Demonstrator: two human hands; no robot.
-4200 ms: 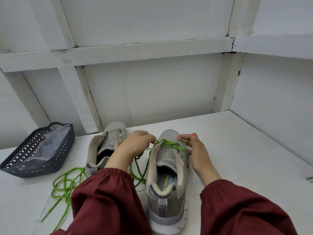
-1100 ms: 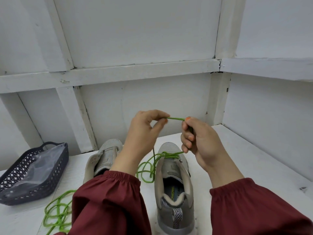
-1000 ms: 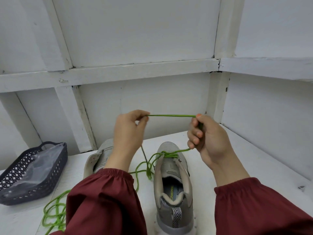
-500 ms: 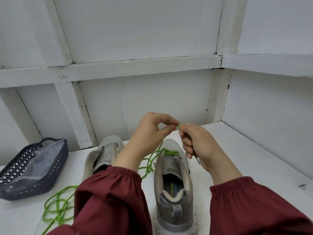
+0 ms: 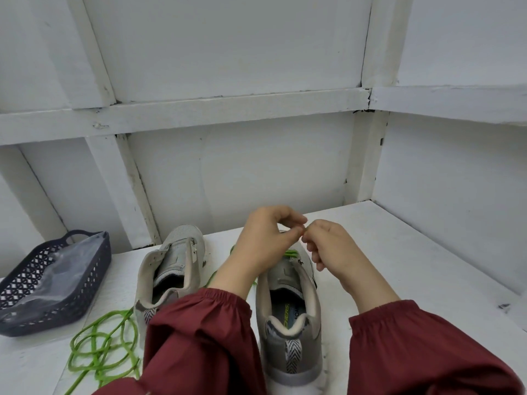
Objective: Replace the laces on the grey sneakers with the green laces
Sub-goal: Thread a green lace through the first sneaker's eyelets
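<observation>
Two grey sneakers stand heel toward me on the white table. The right sneaker (image 5: 289, 317) has a green lace (image 5: 291, 254) through its front eyelets. Above its toe my left hand (image 5: 266, 240) and my right hand (image 5: 330, 246) meet fingertip to fingertip, pinching the lace end, which is hidden between the fingers. The left sneaker (image 5: 171, 263) has no lace. A second green lace (image 5: 99, 349) lies coiled on the table at the lower left.
A dark blue perforated basket (image 5: 57, 283) with a clear plastic bag inside sits at the left. White panelled walls close the table at the back and right. My red sleeves (image 5: 199, 343) cover the near table.
A second ago my hands were raised and apart with the lace stretched between them. They have since come together and dropped toward the right sneaker's toe.
</observation>
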